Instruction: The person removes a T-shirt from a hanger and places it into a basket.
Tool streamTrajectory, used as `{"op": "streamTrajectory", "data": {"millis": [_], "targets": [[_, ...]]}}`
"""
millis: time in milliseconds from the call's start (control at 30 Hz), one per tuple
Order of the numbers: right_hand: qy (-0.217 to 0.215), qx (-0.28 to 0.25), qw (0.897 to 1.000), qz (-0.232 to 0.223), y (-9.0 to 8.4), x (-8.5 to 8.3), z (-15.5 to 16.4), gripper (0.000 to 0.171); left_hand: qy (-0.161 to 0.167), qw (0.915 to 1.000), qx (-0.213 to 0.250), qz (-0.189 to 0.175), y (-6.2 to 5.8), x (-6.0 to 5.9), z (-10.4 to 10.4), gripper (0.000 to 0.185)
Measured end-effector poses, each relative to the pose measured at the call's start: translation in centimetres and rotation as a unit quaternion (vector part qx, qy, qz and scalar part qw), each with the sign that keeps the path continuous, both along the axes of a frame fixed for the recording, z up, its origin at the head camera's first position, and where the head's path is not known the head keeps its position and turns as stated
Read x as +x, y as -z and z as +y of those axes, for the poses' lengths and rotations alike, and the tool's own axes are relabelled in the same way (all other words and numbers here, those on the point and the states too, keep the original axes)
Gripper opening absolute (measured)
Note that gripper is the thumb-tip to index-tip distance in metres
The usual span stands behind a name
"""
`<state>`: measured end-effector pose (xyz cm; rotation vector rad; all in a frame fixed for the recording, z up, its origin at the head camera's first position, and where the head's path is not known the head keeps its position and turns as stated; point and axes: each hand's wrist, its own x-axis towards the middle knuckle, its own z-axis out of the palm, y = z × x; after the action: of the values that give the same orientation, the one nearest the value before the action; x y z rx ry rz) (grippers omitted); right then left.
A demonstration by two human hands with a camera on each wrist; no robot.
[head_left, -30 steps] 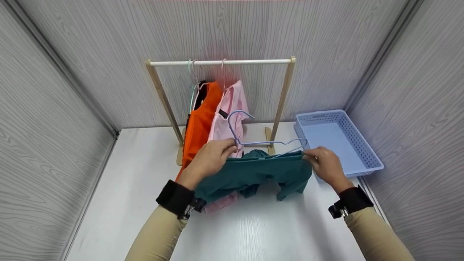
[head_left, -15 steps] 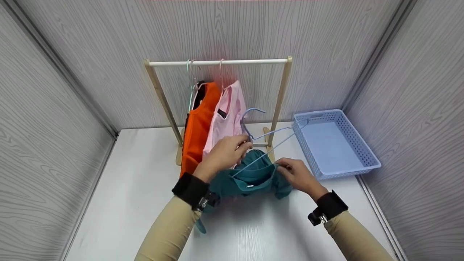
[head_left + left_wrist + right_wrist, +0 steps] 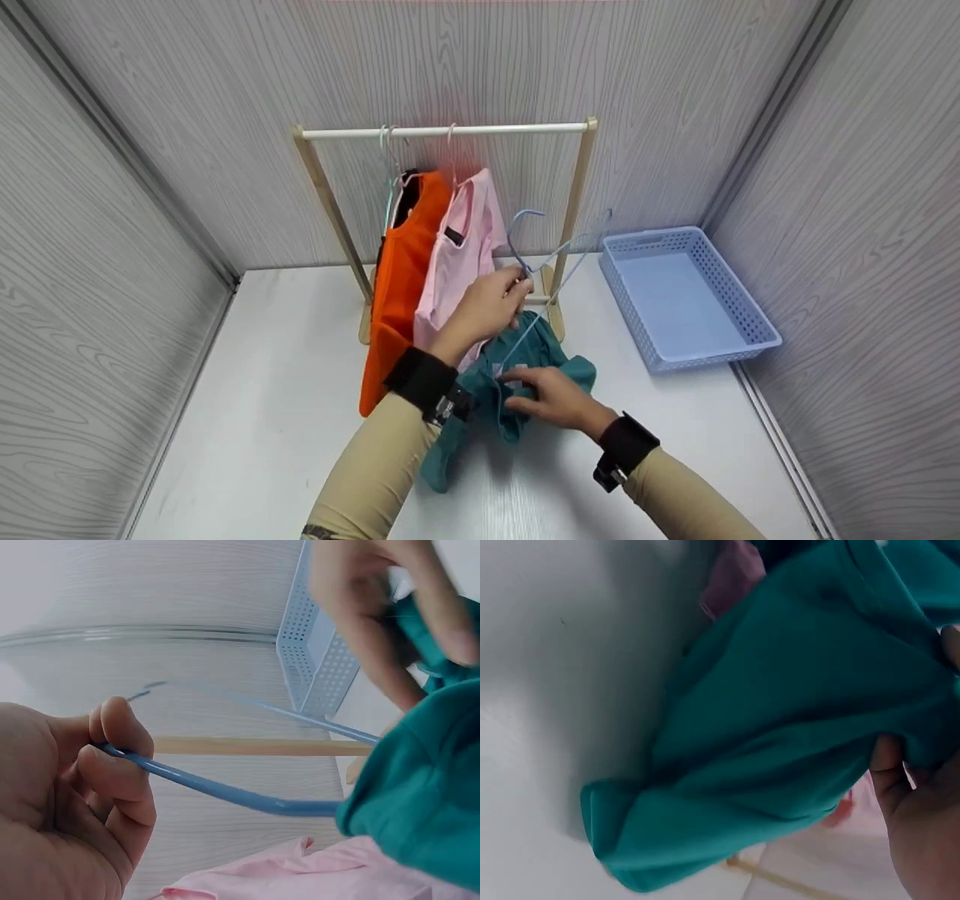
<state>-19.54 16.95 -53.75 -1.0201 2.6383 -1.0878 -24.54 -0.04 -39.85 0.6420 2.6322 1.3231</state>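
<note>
Since 0.5 s ago, right hand (image 3: 551, 397) is sliding left & down onto the teal shirt's collar, while left hand (image 3: 487, 307) is tipping the blue hanger (image 3: 544, 259) steeper, its far arm now pointing up toward the rack post (image 3: 571, 225).

Left fingers are curling tight round the hanger wire just below the hook. Right thumb & fingers are pinching the teal shirt (image 3: 517, 382) at the neck opening. Shirt is bunching on the white table (image 3: 262, 390) in front of the rack, w/ 1 hanger arm poking into it.

To do this well, prob. best keeping the collar stretched open w/ the right hand and feeding the wire shoulder in at an angle, not forcing the fabric.

Head view is giving the layout: orange shirt (image 3: 401, 255) & pink shirt (image 3: 457, 255) hanging on the rail, lavender basket (image 3: 750, 319) at right, apart. Left wrist view is showing the grip up close, wire (image 3: 217, 787) running into teal cloth (image 3: 420, 802). Right wrist view is showing only folded teal fabric (image 3: 780, 750) & a thumb (image 3: 889, 765) on it, hanger hidden.
</note>
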Motion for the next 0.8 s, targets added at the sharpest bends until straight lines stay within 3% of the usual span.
{"op": "streamTrajectory", "data": {"millis": [133,200,400,533,667,800], "targets": [[-0.004,-0.011,0.999,0.033,0.7,0.8,-1.7,0.023,-0.013,0.9998,0.012,-0.001,0.2,-0.3,0.6,0.022],[-0.013,-0.007,0.999,0.05,0.7,1.1,-2.2,0.026,-0.021,0.9997,0.014,0.004,0.4,-0.4,0.7,0.023],[-0.072,0.04,0.991,0.102,0.1,2.1,-2.4,0.022,-0.054,0.9982,0.023,0.008,0.9,-0.6,0.6,0.022],[-0.055,0.032,0.988,0.137,-0.4,2.6,-2.5,0.015,-0.055,0.9981,0.013,0.023,1.1,-0.7,0.5,0.021],[-0.07,0.033,0.987,0.139,-0.1,2.8,-2.7,0.014,-0.061,0.9979,0.019,0.014,1.0,-0.9,0.6,0.021],[-0.115,0.085,0.985,0.095,0.7,2.9,-2.7,0.02,-0.07,0.9966,0.04,-0.019,0.9,-0.9,0.6,0.021]]}}
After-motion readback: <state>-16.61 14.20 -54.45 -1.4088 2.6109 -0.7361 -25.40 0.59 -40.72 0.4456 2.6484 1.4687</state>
